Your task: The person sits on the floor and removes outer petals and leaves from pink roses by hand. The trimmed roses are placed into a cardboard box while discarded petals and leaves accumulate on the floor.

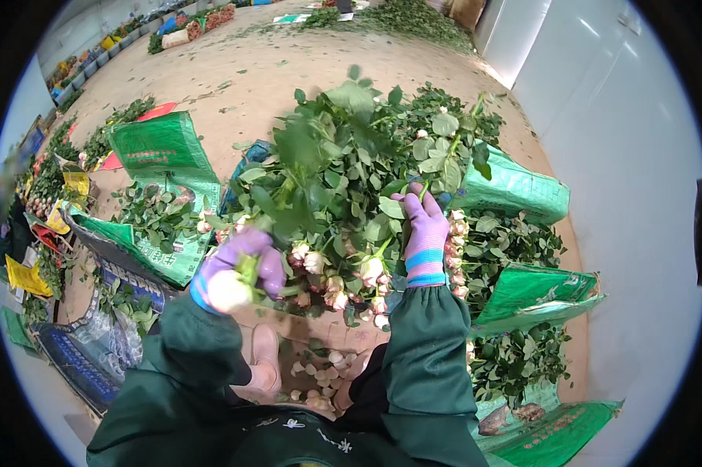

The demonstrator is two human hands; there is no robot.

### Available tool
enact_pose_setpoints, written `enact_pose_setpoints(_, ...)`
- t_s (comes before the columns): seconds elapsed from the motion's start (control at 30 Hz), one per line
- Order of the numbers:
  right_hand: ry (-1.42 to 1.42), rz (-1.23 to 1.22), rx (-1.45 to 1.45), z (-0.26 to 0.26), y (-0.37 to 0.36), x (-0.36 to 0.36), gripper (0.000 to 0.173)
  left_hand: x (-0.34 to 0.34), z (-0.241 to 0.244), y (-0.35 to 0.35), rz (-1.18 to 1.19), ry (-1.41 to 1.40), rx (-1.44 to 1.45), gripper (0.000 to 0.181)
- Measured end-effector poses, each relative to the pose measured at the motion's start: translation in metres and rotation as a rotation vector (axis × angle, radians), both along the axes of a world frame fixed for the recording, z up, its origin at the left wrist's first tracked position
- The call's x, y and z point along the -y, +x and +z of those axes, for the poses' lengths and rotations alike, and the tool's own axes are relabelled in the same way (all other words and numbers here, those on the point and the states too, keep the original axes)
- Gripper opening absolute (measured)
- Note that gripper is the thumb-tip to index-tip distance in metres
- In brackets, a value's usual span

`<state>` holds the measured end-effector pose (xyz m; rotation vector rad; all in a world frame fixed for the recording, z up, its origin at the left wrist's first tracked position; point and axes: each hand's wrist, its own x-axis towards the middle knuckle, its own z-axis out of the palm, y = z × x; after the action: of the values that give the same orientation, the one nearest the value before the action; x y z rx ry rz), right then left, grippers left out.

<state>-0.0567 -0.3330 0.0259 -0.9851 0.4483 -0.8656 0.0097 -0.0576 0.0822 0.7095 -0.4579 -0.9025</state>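
My left hand (243, 265), in a purple knit glove and blurred, is closed round the green stem just below a cream rose bloom (229, 290). My right hand (424, 227), in a like glove with a blue and pink cuff, has thumb and fingers on a leafy rose stem (424, 191). Under and beyond both hands lies a large heap of leafy roses (351, 169). Pale pink-edged blooms (371, 271) hang over its near side, between my hands.
Green woven sacks (517, 185) with rose bunches stand at the right, near a pale wall (613, 117). More open sacks (181, 192) and roses lie at the left. Fallen petals (327, 373) lie between my feet. Leaf litter (415, 23) and rows of buckets (102, 58) are farther off.
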Motion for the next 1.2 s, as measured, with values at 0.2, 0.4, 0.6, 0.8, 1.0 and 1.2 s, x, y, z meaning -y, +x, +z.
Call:
enact_pose_setpoints(0.2,-0.188,0.199,-0.333,-0.020,0.046,-0.025,0.055,0.004,0.070,0.025,-0.079,0.062,-0.041,0.032)
enact_pose_setpoints(0.4,-0.258,0.161,-0.366,-0.024,0.046,-0.030,0.043,0.032,0.024,0.056,-0.191,0.218,-0.080,0.038)
enact_pose_setpoints(0.6,-0.126,0.270,-0.419,-0.013,0.035,-0.031,0.036,0.045,0.023,0.038,-0.053,0.249,-0.207,0.028)
enact_pose_setpoints(0.8,-0.041,0.305,-0.126,-0.018,0.037,-0.031,0.024,0.055,-0.010,0.044,-0.070,0.444,0.164,0.025)
enact_pose_setpoints(1.0,0.124,0.632,0.108,-0.023,0.041,-0.022,0.024,0.056,0.017,0.018,-0.141,0.410,0.348,0.017)
enact_pose_setpoints(1.2,-0.061,0.743,0.010,0.006,0.044,-0.075,0.026,0.043,-0.026,0.021,-0.178,0.724,0.585,0.015)
